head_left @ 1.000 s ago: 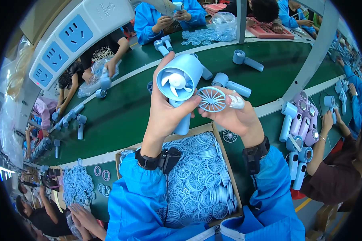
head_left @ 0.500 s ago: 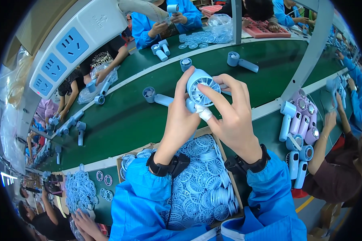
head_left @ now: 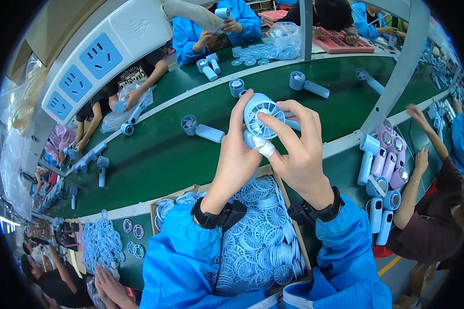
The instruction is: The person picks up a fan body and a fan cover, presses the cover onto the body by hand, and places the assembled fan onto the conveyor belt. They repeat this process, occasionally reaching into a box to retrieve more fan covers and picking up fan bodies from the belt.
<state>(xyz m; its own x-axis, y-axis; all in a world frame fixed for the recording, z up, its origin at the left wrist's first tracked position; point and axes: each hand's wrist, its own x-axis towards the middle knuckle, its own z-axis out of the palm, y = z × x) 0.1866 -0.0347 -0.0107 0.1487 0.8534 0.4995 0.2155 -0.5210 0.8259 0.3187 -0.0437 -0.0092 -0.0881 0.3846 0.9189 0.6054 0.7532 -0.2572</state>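
Observation:
Above the green belt I hold a light-blue handheld fan (head_left: pixel 254 107), its round head and spoked grille turned up toward me. My left hand (head_left: pixel 236 154) wraps the head and upper handle from the left; most of the handle is hidden behind my hands. From the right, my right hand (head_left: pixel 300 144) grips the rim, its index fingertip pressed on the grille. White tape (head_left: pixel 264 147) wraps its thumb. Below my wrists stands a cardboard box (head_left: pixel 305 260) full of loose light-blue spoked grilles (head_left: pixel 258 232).
More blue fans (head_left: pixel 209 133) lie along the green belt (head_left: pixel 154 170). A power strip (head_left: pixel 134 31) hangs upper left, a metal post (head_left: pixel 397 72) rises right. Blue and purple fans (head_left: pixel 389 159) are stacked right; blue rings (head_left: pixel 100 239) lie left. Co-workers (head_left: pixel 216 23) sit around.
My hands keep the same grip, and the index finger still rests on the grille. Another fan has appeared on the belt at upper right. The right-hand co-worker's arms have moved.

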